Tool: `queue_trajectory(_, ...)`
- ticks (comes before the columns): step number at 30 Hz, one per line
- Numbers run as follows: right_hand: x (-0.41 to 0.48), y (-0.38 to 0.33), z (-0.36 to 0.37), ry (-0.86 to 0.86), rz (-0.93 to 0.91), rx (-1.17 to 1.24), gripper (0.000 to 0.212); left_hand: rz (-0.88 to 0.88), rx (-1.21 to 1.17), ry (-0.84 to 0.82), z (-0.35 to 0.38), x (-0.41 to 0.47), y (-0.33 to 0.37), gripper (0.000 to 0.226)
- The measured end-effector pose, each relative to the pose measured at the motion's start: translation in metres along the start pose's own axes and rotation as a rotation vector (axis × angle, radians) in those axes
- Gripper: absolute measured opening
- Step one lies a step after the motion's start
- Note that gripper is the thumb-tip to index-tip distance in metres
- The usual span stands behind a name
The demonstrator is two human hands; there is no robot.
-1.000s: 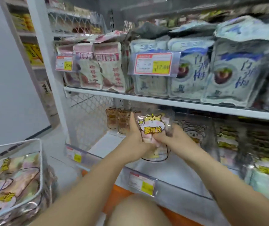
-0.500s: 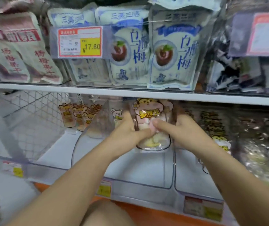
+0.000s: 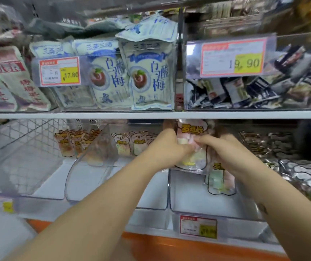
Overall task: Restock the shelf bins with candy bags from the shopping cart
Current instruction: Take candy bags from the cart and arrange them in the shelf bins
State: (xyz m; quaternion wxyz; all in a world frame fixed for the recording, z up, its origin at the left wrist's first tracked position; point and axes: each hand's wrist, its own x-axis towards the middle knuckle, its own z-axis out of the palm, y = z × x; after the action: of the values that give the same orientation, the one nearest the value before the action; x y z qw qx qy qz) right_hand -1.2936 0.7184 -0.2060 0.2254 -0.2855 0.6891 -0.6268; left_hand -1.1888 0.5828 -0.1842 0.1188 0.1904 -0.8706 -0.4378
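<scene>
A clear candy bag (image 3: 191,129) with a cartoon label and pastel sweets is upright at the back of a clear shelf bin (image 3: 192,202) on the lower shelf. My left hand (image 3: 166,146) grips its left side and my right hand (image 3: 224,147) grips its right side, fingertips meeting over the bag's front. A second bag of the same kind (image 3: 220,178) stands in the same bin, just below my right wrist. More matching bags (image 3: 130,144) stand at the back of the bin to the left. The shopping cart is out of view.
The upper shelf edge (image 3: 150,115) runs just above my hands, loaded with white-and-blue snack bags (image 3: 147,80) and price tags (image 3: 59,71). Silver packets (image 3: 305,176) fill the bin to the right. A wire mesh panel (image 3: 24,147) closes the shelf's left end.
The view has swung right, away from the cart, and closer to the shelf. Both hands have carried the bag deeper and to the right, into the bin under the upper shelf.
</scene>
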Motion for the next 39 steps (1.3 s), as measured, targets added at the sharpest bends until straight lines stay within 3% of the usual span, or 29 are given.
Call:
queue_trajectory(3, -0.004, 0.008, -0.016, 0.025, 0.010, -0.085, 0.009, -0.011, 0.135, 0.062, 0.027, 0.007, -0.002, 0.056)
queue_trajectory(6, 0.002, 0.019, -0.032, 0.051, 0.012, -0.235, 0.041, 0.003, 0.383, 0.149, 0.048, 0.014, -0.007, 0.103)
queue_trajectory(11, 0.022, 0.041, -0.038, 0.029, 0.018, -0.526, 0.069, -0.043, 0.707, 0.246, 0.062, 0.016, -0.014, 0.130)
queue_trajectory(14, 0.037, 0.042, -0.026, -0.021, -0.018, -0.671, 0.091, -0.064, 0.819, 0.273, 0.061, 0.016, -0.023, 0.124)
queue_trajectory(17, 0.047, 0.035, -0.018, -0.017, 0.032, -0.830, 0.092, -0.059, 0.883, 0.306, 0.061, 0.018, -0.027, 0.110)
queue_trajectory(24, 0.047, 0.045, -0.008, 0.016, 0.008, -0.809, 0.100, -0.012, 1.002, 0.270, 0.065, 0.024, -0.032, 0.088)
queue_trajectory(30, 0.033, 0.051, -0.007, -0.031, -0.001, -0.873, 0.090, -0.050, 1.176, 0.156, 0.064, 0.031, -0.025, 0.096)
queue_trajectory(34, 0.020, 0.063, -0.020, 0.088, 0.016, -0.937, 0.061, -0.011, 1.330, 0.137, 0.066, 0.036, -0.023, 0.081)
queue_trajectory(39, 0.018, 0.091, -0.014, -0.096, 0.170, -0.947, 0.055, 0.045, 1.460, 0.073, 0.067, 0.041, -0.018, 0.054)
